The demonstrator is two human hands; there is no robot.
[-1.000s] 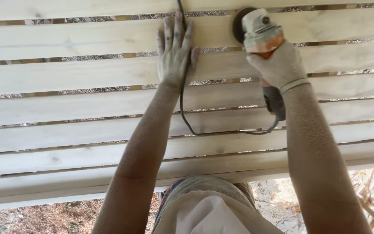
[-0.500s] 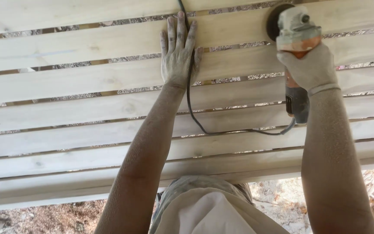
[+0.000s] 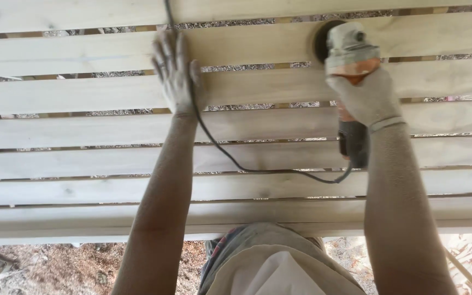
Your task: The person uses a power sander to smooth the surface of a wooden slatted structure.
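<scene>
Sander [image 3: 348, 46] sat in our right hand [image 3: 366, 95], fingers wrapped round its body, its dusty grey head and dark disc pressed against a pale wooden slat [image 3: 83, 52] whose long axis ran left to right. Our left hand [image 3: 176, 74] lay flat and spread on the neighbouring slats, well apart to the left, pinning the black cord [image 3: 230, 161] that looped back to the tool's tail.

planks [image 3: 83, 93] – about 8 | hands [image 3: 176, 76] – 2 | sander [image 3: 348, 49] – 1 | cord [image 3: 236, 164] – 1
</scene>
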